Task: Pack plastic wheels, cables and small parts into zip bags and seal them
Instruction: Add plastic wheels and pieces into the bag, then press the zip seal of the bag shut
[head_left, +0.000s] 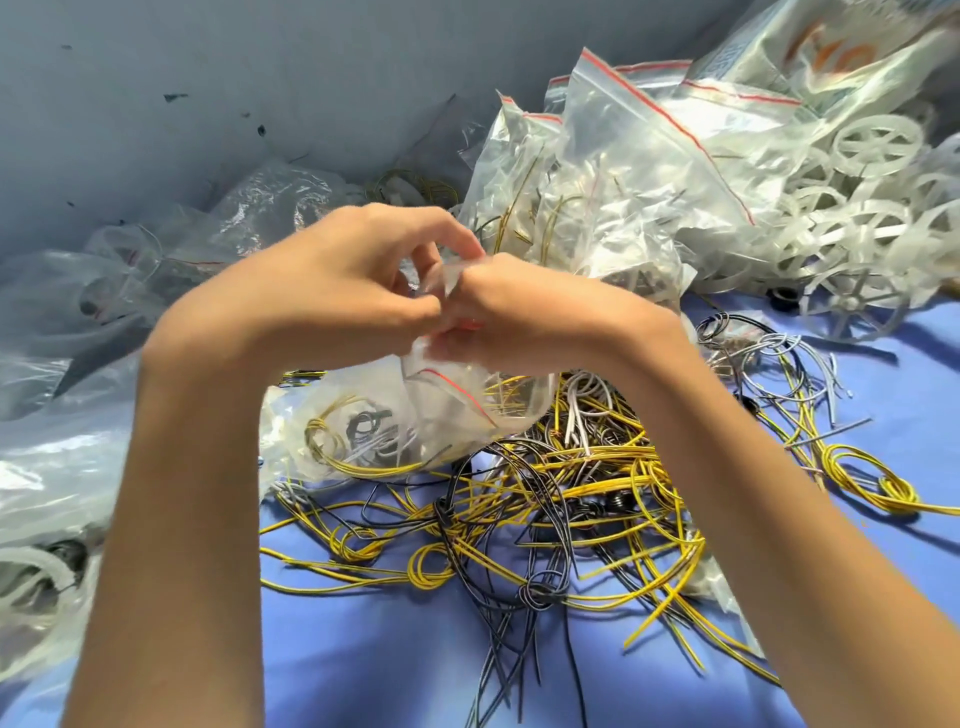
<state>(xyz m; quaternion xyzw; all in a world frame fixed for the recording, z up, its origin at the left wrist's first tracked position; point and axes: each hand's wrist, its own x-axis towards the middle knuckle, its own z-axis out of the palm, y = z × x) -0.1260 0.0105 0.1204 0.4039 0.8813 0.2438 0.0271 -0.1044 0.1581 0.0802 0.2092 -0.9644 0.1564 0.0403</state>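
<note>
Both hands meet at the mouth of 1 clear zip bag (410, 415) over the blue table (363, 654). The left hand (337, 280) curls fingers and thumb onto the bag's top edge and pinches it. The right hand (524, 317), close against the left, pinches the same edge from the other side. The bag sags beneath them, holding a yellow cable coil and some grey ones, beside the loose cables (561, 499). White plastic wheels (857, 208) lie at the far right.
</note>
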